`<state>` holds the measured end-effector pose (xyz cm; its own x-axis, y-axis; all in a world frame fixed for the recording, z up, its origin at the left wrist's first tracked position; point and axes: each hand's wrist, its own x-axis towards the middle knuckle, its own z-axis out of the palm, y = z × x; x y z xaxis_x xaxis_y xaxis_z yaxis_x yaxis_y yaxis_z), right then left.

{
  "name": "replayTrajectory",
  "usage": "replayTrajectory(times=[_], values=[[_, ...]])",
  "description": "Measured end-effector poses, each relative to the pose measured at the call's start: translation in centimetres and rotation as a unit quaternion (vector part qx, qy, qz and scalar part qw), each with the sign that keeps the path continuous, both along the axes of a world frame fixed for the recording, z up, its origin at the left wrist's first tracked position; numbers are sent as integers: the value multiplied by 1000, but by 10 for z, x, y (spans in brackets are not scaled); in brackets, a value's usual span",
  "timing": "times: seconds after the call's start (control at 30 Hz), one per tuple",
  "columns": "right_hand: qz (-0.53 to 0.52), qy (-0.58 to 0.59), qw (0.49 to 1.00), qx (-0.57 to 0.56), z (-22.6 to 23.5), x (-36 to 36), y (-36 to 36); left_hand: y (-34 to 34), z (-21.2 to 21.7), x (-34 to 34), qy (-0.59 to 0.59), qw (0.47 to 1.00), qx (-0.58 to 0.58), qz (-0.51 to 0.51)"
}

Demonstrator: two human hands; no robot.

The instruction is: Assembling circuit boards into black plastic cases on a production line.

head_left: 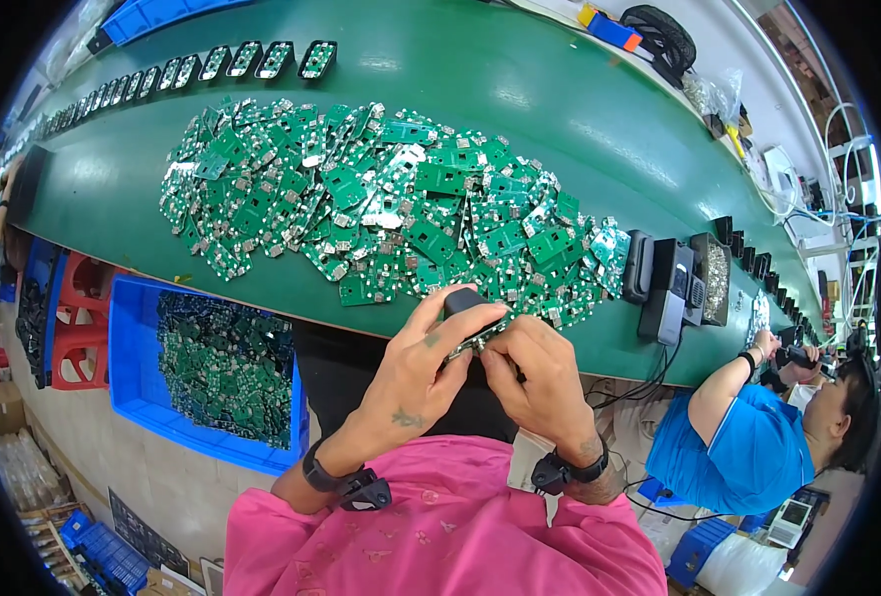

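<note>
My left hand [423, 370] and my right hand [537, 375] meet just below the near edge of the green belt [520, 89]. Together they pinch a small black plastic case [463, 301] with a green circuit board [475, 341] pressed against it. My left thumb and fingers wrap the case's top; my right fingertips press the board from the right. A big heap of small green circuit boards [381, 204] lies on the belt right above my hands.
A blue bin [135, 348] with more green boards stands low at my left. A row of black cases [252, 60] lines the belt's far left. Black fixtures [674, 283] sit at the heap's right. A person in a blue shirt [748, 447] works at my right.
</note>
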<state>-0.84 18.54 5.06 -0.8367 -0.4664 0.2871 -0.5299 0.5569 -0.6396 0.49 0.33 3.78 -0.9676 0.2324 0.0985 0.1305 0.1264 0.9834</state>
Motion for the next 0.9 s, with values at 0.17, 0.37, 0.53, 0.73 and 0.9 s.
replayTrajectory(times=[0.17,0.37,0.53,0.73,0.9], values=[[-4,-38,999,-21,0,2,2,-1,2,-2,8,1000,3,-13],[-13,-13,1000,-2,-4,2,-2,4,-2,4,68,996,-38,32],[-10,6,1000,27,-5,3,-5,7,-10,10,66,994,-71,56],[-11,-27,999,13,-9,4,-8,11,-11,11,57,994,-61,71],[-19,-35,999,10,-14,7,-12,13,-15,16,62,990,-71,100]])
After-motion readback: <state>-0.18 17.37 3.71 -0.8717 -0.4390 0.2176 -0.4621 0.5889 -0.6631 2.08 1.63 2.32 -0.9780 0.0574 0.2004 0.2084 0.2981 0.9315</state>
